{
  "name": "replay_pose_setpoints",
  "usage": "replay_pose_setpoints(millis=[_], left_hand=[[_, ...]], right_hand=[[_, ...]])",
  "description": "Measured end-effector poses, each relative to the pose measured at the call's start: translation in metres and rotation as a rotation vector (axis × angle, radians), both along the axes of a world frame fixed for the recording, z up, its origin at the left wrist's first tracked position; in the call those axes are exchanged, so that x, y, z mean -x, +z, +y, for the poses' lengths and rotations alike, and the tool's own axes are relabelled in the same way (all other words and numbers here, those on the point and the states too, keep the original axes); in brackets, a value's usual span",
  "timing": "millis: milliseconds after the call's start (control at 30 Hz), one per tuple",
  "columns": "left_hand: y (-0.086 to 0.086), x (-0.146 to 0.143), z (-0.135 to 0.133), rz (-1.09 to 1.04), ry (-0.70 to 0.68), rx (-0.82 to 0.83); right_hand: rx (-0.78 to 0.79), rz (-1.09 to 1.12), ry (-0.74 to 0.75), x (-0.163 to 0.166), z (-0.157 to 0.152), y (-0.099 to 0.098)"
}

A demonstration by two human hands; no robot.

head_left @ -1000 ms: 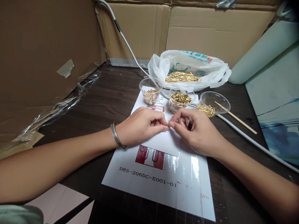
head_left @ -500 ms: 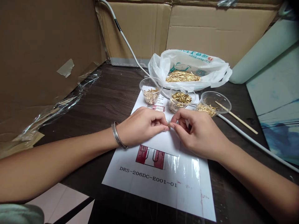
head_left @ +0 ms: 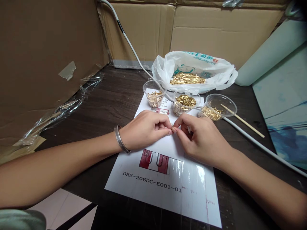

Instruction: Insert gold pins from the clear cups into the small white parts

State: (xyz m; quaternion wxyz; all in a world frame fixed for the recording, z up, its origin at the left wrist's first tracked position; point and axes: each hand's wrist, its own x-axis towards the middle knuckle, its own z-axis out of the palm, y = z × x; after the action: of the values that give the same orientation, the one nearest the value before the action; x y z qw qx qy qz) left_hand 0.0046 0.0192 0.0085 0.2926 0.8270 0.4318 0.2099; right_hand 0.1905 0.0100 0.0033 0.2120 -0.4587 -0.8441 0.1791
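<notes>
My left hand (head_left: 146, 129) and my right hand (head_left: 202, 139) rest on a white printed sheet (head_left: 168, 182), fingertips pinched together and touching at the middle. Whatever small part they pinch is hidden between the fingertips. A metal bangle (head_left: 119, 139) circles my left wrist. Just beyond the hands stand three clear plastic cups of small brass parts: a left cup (head_left: 154, 93), a middle cup (head_left: 185, 101) and a right cup (head_left: 217, 107) with a thin wooden stick (head_left: 242, 120) leaning in it.
A white plastic bag (head_left: 194, 72) holding many brass pins lies behind the cups. A white cable (head_left: 251, 139) runs across the dark table (head_left: 112, 95). Cardboard walls (head_left: 48, 51) stand left and behind. Crumpled clear film (head_left: 59, 108) lies at the left, a pale roll (head_left: 271, 51) at the right.
My right hand has edged slightly left, closing its fingertips against those of my left hand. The left hand has stayed put.
</notes>
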Motion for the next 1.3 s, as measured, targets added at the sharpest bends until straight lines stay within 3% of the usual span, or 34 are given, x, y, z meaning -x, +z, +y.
replay_pose_setpoints(millis=[233, 467, 667, 800, 967, 1167, 1300], left_hand=[[0.0, 0.001, 0.0, -0.007, 0.012, 0.022], [-0.001, 0.001, 0.001, -0.009, 0.02, 0.041], [-0.002, 0.001, 0.001, -0.013, 0.023, 0.049], [-0.001, 0.002, 0.001, 0.004, 0.013, 0.038], [-0.001, 0.001, 0.001, 0.003, 0.012, 0.007], [0.0, 0.001, 0.001, -0.008, 0.021, 0.036], [-0.001, 0.001, 0.001, -0.001, 0.019, 0.007]], right_hand=[[-0.039, 0.147, -0.015, 0.0, -0.001, -0.01], [0.0, 0.403, 0.087, -0.008, 0.002, -0.012], [0.008, 0.513, 0.038, -0.001, 0.0, -0.021], [-0.062, 0.421, 0.064, -0.001, -0.001, -0.018], [-0.344, 0.346, 0.019, -0.003, 0.0, -0.013], [-0.3, 0.344, -0.102, -0.002, -0.004, -0.011], [-0.339, 0.36, 0.005, -0.003, -0.008, -0.009]])
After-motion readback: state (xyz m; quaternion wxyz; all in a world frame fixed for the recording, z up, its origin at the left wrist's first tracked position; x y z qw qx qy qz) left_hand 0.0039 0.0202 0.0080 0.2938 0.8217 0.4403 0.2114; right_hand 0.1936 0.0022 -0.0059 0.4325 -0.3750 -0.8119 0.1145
